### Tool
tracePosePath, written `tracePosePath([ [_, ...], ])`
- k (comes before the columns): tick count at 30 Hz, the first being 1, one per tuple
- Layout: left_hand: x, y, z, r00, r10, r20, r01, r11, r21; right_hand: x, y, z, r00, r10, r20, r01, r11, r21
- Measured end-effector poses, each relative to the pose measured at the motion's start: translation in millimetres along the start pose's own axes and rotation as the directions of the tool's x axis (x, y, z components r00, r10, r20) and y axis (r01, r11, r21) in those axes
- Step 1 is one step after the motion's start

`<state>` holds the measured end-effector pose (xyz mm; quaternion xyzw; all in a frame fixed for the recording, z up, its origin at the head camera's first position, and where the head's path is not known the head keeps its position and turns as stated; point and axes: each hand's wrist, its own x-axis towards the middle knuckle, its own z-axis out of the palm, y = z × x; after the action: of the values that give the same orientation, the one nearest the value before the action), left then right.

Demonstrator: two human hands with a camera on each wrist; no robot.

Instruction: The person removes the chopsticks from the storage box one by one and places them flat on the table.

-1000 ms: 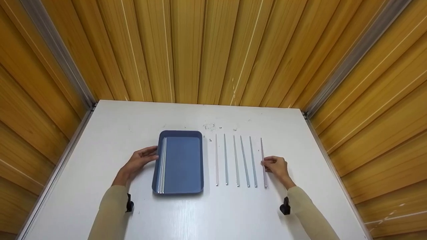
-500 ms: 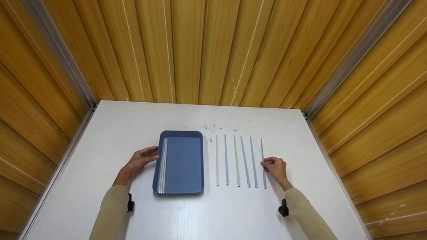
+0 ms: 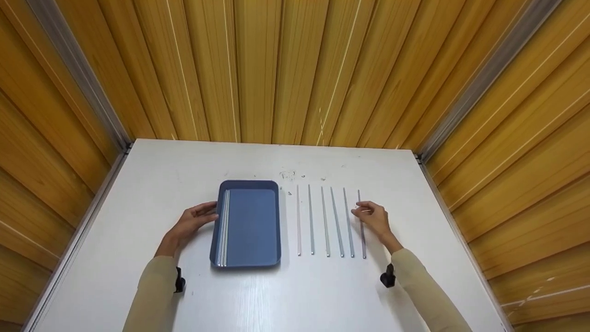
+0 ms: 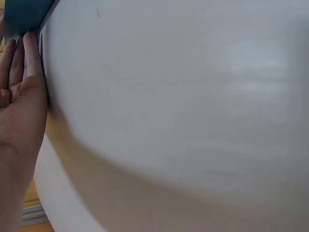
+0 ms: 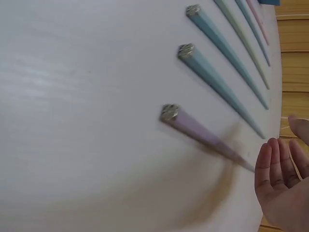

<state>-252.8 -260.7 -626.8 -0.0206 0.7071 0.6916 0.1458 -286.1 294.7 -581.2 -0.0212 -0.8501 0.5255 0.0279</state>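
My left hand (image 3: 191, 226) touches the left side of the blue tray (image 3: 253, 226); in the left wrist view its fingers lie fairly straight against the tray wall (image 4: 29, 17). Inside, several pale chopsticks (image 3: 225, 230) lie side by side along the left edge. Over the far half of a purple chopstick (image 3: 363, 244) hovers my right hand (image 3: 374, 219), its fingers loosely bent and holding nothing. That chopstick lies on the table, rightmost in a spaced row. To its left come blue chopsticks (image 3: 349, 226), a green chopstick (image 3: 326, 226) and a pink chopstick (image 3: 298, 226).
All this stands on a white table (image 3: 244, 304), with small dark marks (image 3: 288, 175) beyond the row. Yellow wood-patterned walls (image 3: 258, 69) rise behind and on both sides, with metal posts (image 3: 454, 115) in the corners.
My right hand has let go of the purple chopstick and moved away from me and slightly left. The purple chopstick now lies nearer the row. My left hand and the tray have stayed put.
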Motion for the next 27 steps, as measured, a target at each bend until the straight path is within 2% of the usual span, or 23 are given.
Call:
tracePosePath([
  [4,0.6,-1.9,-0.7,1.0,0.007,0.01,-0.007,1.0,0.009,5.5,-25,10,0.997,-0.031,0.07,0.028,0.999,0.039],
  [7,1.5,-3.1,-1.0,1.0,0.018,0.011,-0.018,1.0,0.014,7.7,-42,20,0.989,-0.096,0.108,0.092,0.995,0.048],
  [12,1.9,-2.5,0.0,1.0,0.015,0.002,-0.015,1.0,0.018,11.2,-68,41,0.962,-0.196,0.188,0.192,0.981,0.041],
  [15,1.5,-2.0,0.4,1.0,0.008,-0.005,-0.008,1.0,0.025,16.3,-81,57,0.934,-0.25,0.255,0.245,0.968,0.05],
  [21,-0.1,-1.6,1.5,1.0,-0.013,-0.017,0.013,1.0,-0.002,26.2,-104,95,0.856,-0.338,0.39,0.336,0.939,0.077],
  [27,-0.5,-3.1,1.9,1.0,0.015,-0.007,-0.015,1.0,0.002,33.2,-125,133,0.793,-0.354,0.495,0.371,0.926,0.068],
])
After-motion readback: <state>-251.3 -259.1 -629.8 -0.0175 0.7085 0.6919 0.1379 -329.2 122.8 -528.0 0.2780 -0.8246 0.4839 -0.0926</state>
